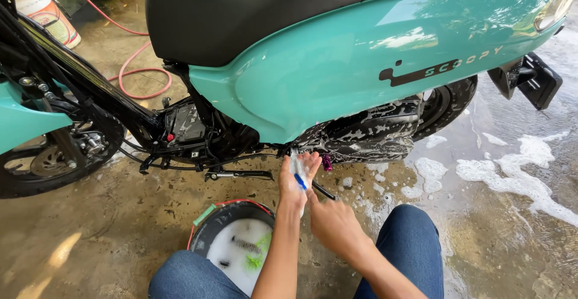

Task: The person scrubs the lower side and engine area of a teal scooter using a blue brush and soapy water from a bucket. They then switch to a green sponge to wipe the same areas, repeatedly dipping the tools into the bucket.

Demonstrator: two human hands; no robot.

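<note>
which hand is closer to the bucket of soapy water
Left. The left hand is up by the scooter's underside, its forearm passing right beside the bucket. The right hand lies further off, to the bucket's right.

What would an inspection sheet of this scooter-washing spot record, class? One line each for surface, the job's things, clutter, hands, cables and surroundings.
Surface: wet concrete floor with soap foam at right.
Job's things: teal scooter, its engine casing covered in suds; blue-handled brush.
Clutter: bucket of soapy water holding brushes, between the knees.
Hands: left hand holds the brush; right hand beside it, grip unclear.
Cables: red hose looped on the floor.
Surroundings: white pail at upper left.
</note>
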